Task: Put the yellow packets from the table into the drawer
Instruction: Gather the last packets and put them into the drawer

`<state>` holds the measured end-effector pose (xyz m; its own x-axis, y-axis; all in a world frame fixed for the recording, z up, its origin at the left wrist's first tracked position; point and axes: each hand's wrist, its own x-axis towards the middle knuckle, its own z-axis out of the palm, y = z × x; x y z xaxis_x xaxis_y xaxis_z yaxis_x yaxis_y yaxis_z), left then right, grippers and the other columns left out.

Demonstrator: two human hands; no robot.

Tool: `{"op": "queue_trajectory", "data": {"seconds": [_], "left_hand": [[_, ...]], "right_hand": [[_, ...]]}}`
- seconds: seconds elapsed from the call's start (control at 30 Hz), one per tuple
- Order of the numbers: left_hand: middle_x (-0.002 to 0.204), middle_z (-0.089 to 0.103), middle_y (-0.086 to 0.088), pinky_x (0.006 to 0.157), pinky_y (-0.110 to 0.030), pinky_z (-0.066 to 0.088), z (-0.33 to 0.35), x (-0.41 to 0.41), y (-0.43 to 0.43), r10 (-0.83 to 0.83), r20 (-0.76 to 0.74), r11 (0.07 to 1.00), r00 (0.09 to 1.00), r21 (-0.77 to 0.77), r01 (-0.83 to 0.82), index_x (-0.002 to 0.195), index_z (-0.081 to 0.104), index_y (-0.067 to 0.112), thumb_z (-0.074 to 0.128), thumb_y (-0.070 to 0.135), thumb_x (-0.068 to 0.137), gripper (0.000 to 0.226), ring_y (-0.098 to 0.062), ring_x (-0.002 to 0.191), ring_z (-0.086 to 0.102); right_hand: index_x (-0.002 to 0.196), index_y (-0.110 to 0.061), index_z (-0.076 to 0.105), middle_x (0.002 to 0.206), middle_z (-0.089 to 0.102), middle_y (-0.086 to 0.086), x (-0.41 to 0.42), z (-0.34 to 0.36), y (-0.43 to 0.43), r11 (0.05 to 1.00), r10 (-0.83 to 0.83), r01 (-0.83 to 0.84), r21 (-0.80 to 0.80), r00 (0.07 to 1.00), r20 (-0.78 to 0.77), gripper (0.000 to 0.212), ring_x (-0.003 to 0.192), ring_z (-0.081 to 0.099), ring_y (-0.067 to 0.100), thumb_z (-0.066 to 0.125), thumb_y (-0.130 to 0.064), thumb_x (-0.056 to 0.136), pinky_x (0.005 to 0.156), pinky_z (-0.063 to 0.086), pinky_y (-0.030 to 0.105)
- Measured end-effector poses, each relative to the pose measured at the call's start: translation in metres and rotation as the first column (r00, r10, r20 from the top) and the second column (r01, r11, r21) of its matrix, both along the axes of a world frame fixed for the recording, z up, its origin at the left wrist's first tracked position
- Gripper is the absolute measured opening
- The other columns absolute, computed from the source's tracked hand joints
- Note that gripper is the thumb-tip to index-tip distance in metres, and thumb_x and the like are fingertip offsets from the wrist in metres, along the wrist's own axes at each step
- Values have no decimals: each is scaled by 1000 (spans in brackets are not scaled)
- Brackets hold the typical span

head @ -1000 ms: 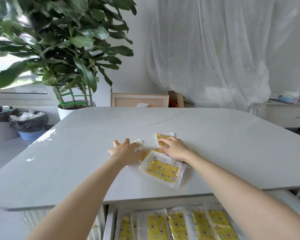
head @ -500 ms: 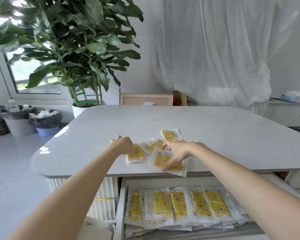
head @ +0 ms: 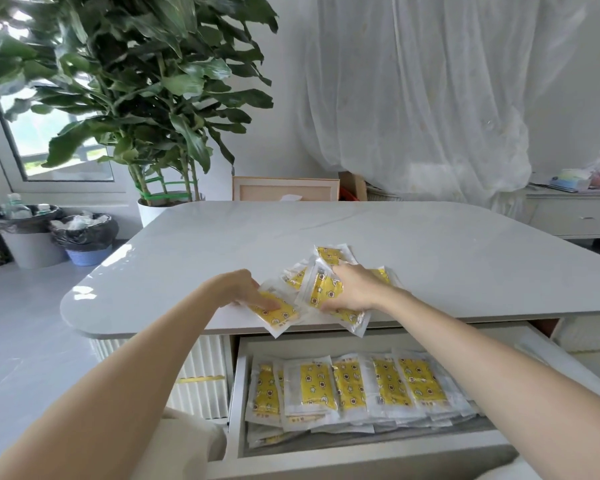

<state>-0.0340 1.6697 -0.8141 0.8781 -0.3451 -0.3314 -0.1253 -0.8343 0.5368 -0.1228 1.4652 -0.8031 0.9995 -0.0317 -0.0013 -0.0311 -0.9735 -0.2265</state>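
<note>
L hand (head: 246,289) mid-frame, palm down. Grip spread: fingers straight, pressing flat on near packet (head: 279,311), a yellow one in a clear wrapper at the front edge of the worktop (head: 430,244). One corner of that packet overhangs the edge, above the drawer.

R hand (head: 354,289) just right of it, on the pile (head: 329,254) of yellow packets, center frame. Grip curled round tilted packet (head: 321,289): fingers over the top, thumb at the near side, left edge of the packet raised off the worktop. More of the pile shows behind and right of the hand, fanned and overlapping. Another packet under the R hand sticks out past the worktop edge. Exact count of the pile can't tell.

Drawer (head: 236,393) lower center, pulled open below the worktop's front edge, between both forearms. Stored packets (head: 350,386) lie inside in an overlapping row, yellow faces up, w/ more layers beneath. R end of the row is hidden by the R forearm.

Bkgd: big leafy plant (head: 136,81) upper left in white pot (head: 153,211), window (head: 49,140) behind it. Two lined bins (head: 84,237) on the floor at left. Sheer curtain (head: 430,81) upper right. Framed panel (head: 284,188) leans behind the worktop's far edge. Side cabinet (head: 568,216) at far right w/ clutter on top.
</note>
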Motion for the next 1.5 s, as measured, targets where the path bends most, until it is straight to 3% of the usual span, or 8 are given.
{"op": "queue_trajectory", "data": {"seconds": [0.3, 0.4, 0.47, 0.6, 0.73, 1.0, 1.33, 1.5], "left_hand": [[123, 53, -9, 88, -31, 46, 1, -19, 1, 70, 32, 989, 997, -136, -65, 139, 38, 5, 82, 27, 71, 84, -25, 105, 53], [119, 65, -11, 96, -38, 50, 8, -23, 9, -29, -57, 988, 998, -154, 20, 121, 57, 3, 88, 21, 62, 69, -27, 107, 62], [108, 69, -8, 88, -31, 53, 11, -29, 11, -137, -24, 989, 990, -58, 135, 110, 64, 5, 87, 18, 61, 55, -24, 97, 65], [87, 66, 2, 68, -20, 46, 17, -50, 5, -321, 45, 945, 946, 79, 317, 89, 64, 14, 79, 24, 75, 23, -17, 82, 61], [71, 50, 5, 61, -21, 31, 16, -80, -20, -515, 75, 852, 854, 151, 501, 78, 54, 14, 66, 37, 85, 28, -13, 67, 44], [127, 50, -9, 90, -33, 45, -45, -104, -86, -575, 15, 788, 818, 280, 548, 125, 48, 3, 51, 37, 95, 46, -27, 111, 54], [157, 19, -7, 112, -30, 27, -78, -76, -119, -462, -34, 834, 886, 323, 447, 150, 18, 6, 40, 33, 100, 61, -24, 142, 26], [137, 49, -13, 98, -36, 38, -108, -73, -128, -443, 222, 858, 869, 385, 339, 142, 33, 10, 40, 20, 98, 45, -31, 124, 48]], "right_hand": [[98, -9, 49, 93, 54, 3, -21, 4, -10, 945, -29, 39, 326, 999, -36, 48, 83, 54, 17, 68, -49, 81, 70, 44, 29], [109, -4, 54, 112, 64, 17, -31, 7, -14, 905, 10, 46, 423, 991, -131, 71, 102, 64, 33, 73, -58, 67, 89, 53, 46], [102, -5, 56, 105, 68, 13, -38, 8, -17, 864, 82, 65, 499, 960, -267, 47, 94, 68, 28, 73, -41, 79, 81, 56, 41], [78, -17, 49, 71, 52, -1, -55, 2, -24, 912, 173, 58, 406, 844, -508, 24, 55, 45, 10, 65, -31, 90, 46, 34, 20], [111, -15, 58, 93, 67, -1, -69, -9, -38, 942, 78, 174, 288, 720, -690, 16, 75, 66, 12, 56, -23, 96, 68, 57, 27], [112, -16, 51, 81, 55, -2, -95, -45, -94, 930, -311, 366, -28, 746, -589, 16, 61, 54, 13, 46, -24, 99, 36, 39, 14], [142, -1, 37, 145, 42, 15, -95, -76, -168, 746, -576, 663, 57, 687, -443, 46, 129, 46, 29, 42, -21, 101, 99, 42, 36], [134, 2, 44, 123, 54, 14, -89, -97, -172, 676, -638, 723, 142, 671, -378, 42, 109, 56, 27, 50, -15, 96, 90, 49, 31]]}}
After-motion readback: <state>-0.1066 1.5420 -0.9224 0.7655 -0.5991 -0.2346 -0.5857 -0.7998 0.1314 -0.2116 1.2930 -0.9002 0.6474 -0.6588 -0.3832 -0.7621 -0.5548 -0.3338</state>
